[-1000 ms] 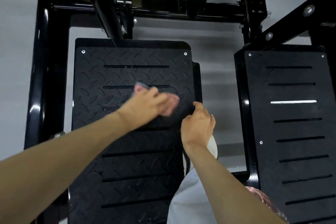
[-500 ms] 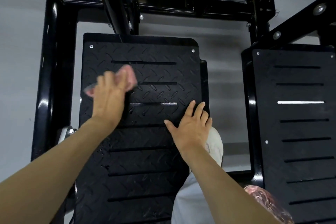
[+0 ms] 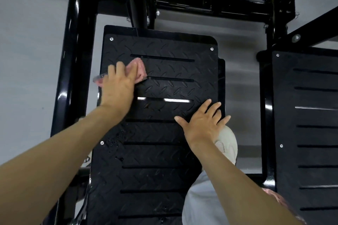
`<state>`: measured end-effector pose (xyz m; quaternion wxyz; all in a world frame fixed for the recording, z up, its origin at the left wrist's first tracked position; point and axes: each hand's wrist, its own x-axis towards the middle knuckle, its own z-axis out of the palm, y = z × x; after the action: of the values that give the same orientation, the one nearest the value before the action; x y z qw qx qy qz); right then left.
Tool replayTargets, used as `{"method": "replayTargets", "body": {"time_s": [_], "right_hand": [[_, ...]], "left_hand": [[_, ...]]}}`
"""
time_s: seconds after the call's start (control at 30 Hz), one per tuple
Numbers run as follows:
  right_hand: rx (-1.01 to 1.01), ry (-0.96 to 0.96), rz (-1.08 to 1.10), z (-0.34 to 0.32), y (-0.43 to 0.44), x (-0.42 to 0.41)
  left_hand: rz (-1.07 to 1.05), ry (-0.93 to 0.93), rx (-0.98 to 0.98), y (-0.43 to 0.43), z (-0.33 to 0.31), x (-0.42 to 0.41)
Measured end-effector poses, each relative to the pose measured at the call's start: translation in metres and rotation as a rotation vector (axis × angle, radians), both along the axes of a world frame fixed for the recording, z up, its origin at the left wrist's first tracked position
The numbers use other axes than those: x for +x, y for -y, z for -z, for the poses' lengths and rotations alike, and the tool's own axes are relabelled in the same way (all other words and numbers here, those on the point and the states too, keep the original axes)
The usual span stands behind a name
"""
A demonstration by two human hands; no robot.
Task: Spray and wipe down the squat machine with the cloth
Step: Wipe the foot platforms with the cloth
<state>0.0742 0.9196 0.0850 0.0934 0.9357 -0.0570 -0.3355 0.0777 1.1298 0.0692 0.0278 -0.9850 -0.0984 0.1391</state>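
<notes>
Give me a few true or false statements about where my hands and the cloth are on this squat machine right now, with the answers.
1. The left hand presses a pink cloth onto the left footplate. True.
2. The right hand holds a spray bottle. False: it lies flat, fingers spread, at the left footplate's right edge.
3. The pink cloth sits at the left footplate's near end. False: it is toward the far left corner.
4. Wet droplets show on the left footplate by the left forearm. True.
</notes>
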Motion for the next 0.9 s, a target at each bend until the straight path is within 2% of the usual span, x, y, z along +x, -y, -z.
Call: {"method": "replayTargets", "body": {"time_s": [0.03,0.07,0.17,0.2,0.23,0.27,0.33,0.4,0.47,0.53,0.63,0.7,0.77,0.83,0.9], "right_hand": [[0.002,-0.001,0.005,0.0,-0.001,0.0],[0.004,-0.001,0.011,0.0,-0.002,0.0],[0.024,0.003,0.044,0.0,-0.004,0.003],[0.029,0.004,0.056,0.0,-0.004,0.003],[0.037,0.003,0.066,0.0,-0.004,0.003],[0.045,0.005,0.072,0.001,-0.005,0.003],[0.054,0.014,0.077,0.002,-0.004,0.001],[0.05,0.026,0.072,0.003,-0.004,0.001],[0.037,0.027,0.059,0.002,-0.005,0.001],[0.026,0.026,0.051,0.001,-0.006,0.002],[0.019,0.025,0.053,0.001,-0.006,0.004],[0.021,0.024,0.055,0.0,-0.006,0.003],[0.029,0.021,0.055,0.0,-0.006,0.002],[0.039,0.016,0.06,0.0,-0.007,0.003],[0.039,0.001,0.074,-0.001,-0.009,0.005]], "left_hand": [[-0.033,-0.007,-0.047,0.011,-0.003,-0.001],[0.029,-0.021,-0.078,0.023,-0.003,-0.005],[0.593,-0.1,-0.106,0.05,-0.01,-0.021],[0.739,-0.131,-0.071,0.043,-0.01,-0.019],[0.777,-0.15,-0.002,0.03,-0.012,-0.015],[0.717,-0.152,0.07,0.014,-0.012,-0.011],[0.41,-0.087,0.114,-0.016,-0.01,-0.006],[0.086,-0.021,0.051,-0.029,-0.008,-0.007],[-0.059,-0.03,-0.021,-0.018,-0.008,-0.015],[0.053,-0.071,-0.053,0.003,-0.007,-0.028],[0.553,-0.122,-0.092,0.017,-0.011,-0.046],[0.744,-0.195,-0.051,-0.01,-0.014,-0.04],[0.648,-0.155,-0.054,-0.046,-0.012,-0.032],[0.333,0.024,-0.123,-0.072,-0.007,-0.029],[0.045,0.095,-0.227,-0.079,0.002,-0.034]]}}
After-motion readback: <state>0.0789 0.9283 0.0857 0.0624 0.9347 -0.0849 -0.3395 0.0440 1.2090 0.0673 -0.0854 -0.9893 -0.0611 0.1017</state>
